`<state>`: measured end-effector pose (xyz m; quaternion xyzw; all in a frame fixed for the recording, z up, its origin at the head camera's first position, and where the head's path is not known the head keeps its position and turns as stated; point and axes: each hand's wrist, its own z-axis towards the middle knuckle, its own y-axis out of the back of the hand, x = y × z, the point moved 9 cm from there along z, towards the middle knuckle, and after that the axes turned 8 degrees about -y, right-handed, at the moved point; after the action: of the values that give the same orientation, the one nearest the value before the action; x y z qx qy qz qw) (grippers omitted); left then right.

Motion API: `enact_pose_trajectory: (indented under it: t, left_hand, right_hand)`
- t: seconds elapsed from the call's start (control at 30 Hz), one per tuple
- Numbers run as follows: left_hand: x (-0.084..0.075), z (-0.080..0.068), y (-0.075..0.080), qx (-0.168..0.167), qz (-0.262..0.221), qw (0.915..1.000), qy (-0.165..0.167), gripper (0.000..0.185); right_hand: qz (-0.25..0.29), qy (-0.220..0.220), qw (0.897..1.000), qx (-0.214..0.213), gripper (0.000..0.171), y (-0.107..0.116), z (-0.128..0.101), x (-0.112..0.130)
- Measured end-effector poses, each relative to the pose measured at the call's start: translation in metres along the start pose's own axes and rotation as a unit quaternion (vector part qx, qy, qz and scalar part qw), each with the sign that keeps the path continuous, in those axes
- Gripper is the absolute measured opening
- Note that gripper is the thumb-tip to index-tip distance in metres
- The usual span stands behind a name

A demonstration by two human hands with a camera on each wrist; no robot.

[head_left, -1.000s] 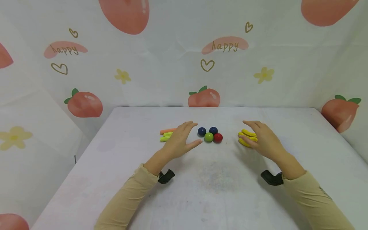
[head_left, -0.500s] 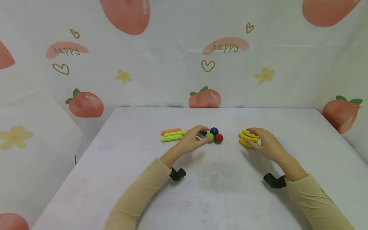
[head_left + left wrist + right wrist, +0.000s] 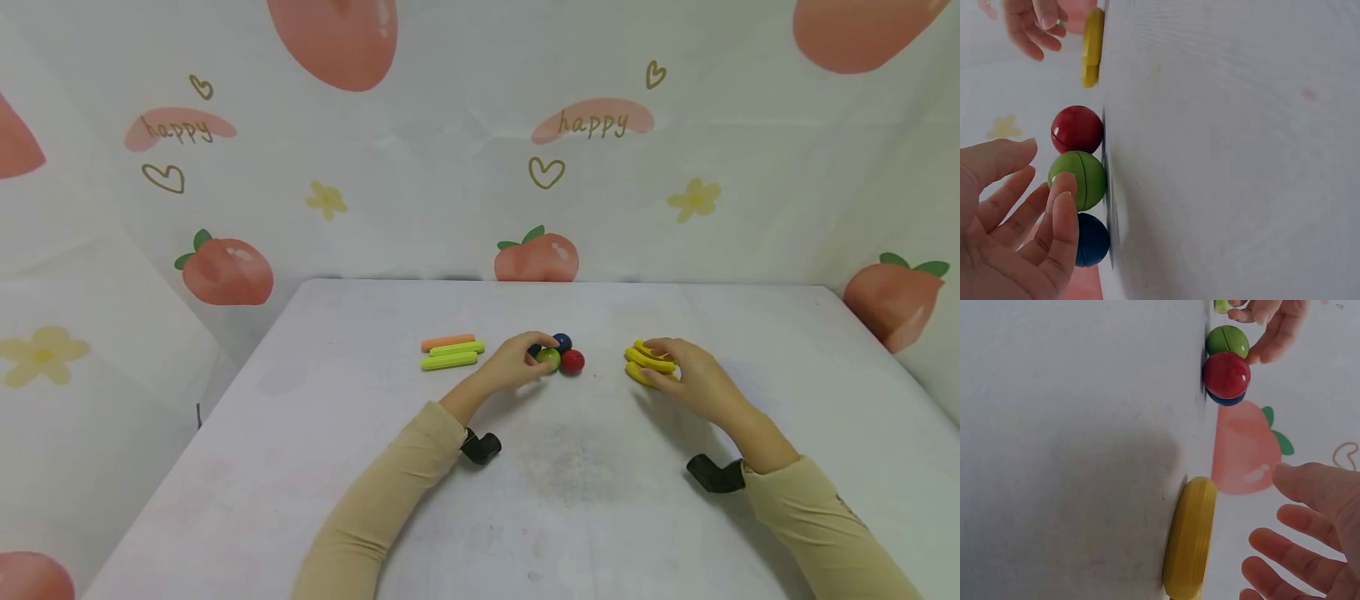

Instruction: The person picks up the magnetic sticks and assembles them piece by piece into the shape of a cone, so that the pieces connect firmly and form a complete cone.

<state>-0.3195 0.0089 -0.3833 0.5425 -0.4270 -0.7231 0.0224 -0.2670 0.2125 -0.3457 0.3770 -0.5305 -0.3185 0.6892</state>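
White table (image 3: 525, 500) under everything, strawberry-print cloth (image 3: 450, 167) behind and to both sides. Three sticks (image 3: 450, 353) at far left of the row, one orange and two lime, side by side and untouched. Yellow curved pieces (image 3: 647, 363) at right, stacked flat; right hand (image 3: 693, 379) over them with fingers spread and only lightly bent, fingertips at or just above the stack, contact not certain from the wrist view, nothing gripped. Cluster of four balls in the middle: green ball (image 3: 548, 360) nearest, red ball (image 3: 573, 362) touching its right side, two blue balls (image 3: 562, 341) just behind, one half hidden. Left hand (image 3: 513, 367) cupped loosely at the green ball, thumb and fingertips (image 3: 1063, 187) bracketing it from the left, index tip seemingly touching, no closed pinch yet. Likely hard, smooth and light, painted wood or plastic by the gloss; prone to roll and to nudge its neighbours. Best taken across its widest part, thumb near and fingers far, lifted straight up clear of the red and blue ones.
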Motion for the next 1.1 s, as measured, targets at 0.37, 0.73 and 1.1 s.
enact_pose_trajectory:
  t: [0.37,0.73,1.1]
  left_hand:
    - [-0.002,0.001,-0.004,0.016,0.037,0.999,-0.016,0.035]
    - [0.001,-0.002,-0.003,0.024,0.055,0.9982,0.01,0.035]
    - [0.006,-0.01,-0.001,0.03,0.02,0.9991,0.022,0.034]
  right_hand:
    - [-0.009,-0.003,1.0,0.007,0.041,-0.003,0.002,-0.001]
    - [0.002,-0.006,1.0,0.023,0.037,-0.01,0.008,-0.006]
    - [0.014,-0.043,0.996,0.071,0.033,-0.022,0.012,-0.015]
